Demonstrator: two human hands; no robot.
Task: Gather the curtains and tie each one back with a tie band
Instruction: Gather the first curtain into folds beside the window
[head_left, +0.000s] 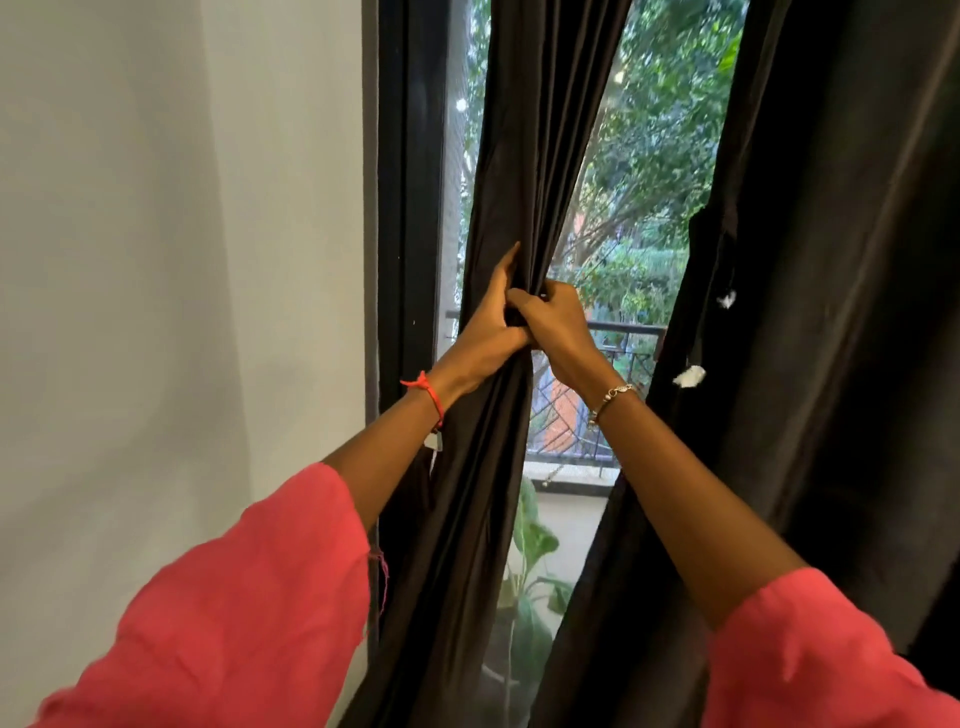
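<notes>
Held both arms stretched forward to the left curtain (524, 156), a dark cloth bunched into a narrow, pleated column hanging before the window, just right of the black window frame (410, 208). Gripped that column at mid-height with the left hand (488, 325), wrapped round it from the left side, fingers curled into the cloth, one digit laid straight up along a fold. Clamped the right hand (558, 319) on the same bundle from the right, fingers bent tight, tips tucked into the pleats, knuckles touching the left hand. Saw the cloth pinched slim at the grip and spreading wider below it, falling toward the lower left.

Wore a red thread (428, 392) on the left wrist, a thin beaded bracelet (615, 395) on the right, and loose pink sleeves (249, 623) over the forearms.

Saw the right curtain (831, 260) hanging wide and ungathered at the right side of the view, apart from the gripped bundle, with two small white tufts (690, 375) near its inner edge. Looked through the gap between the two curtains at green trees (660, 130), a dark balcony railing (623, 332) and, lower down, a broad-leaved plant (530, 545) beyond the glass. Faced a plain pale wall (182, 260) left of the frame.
</notes>
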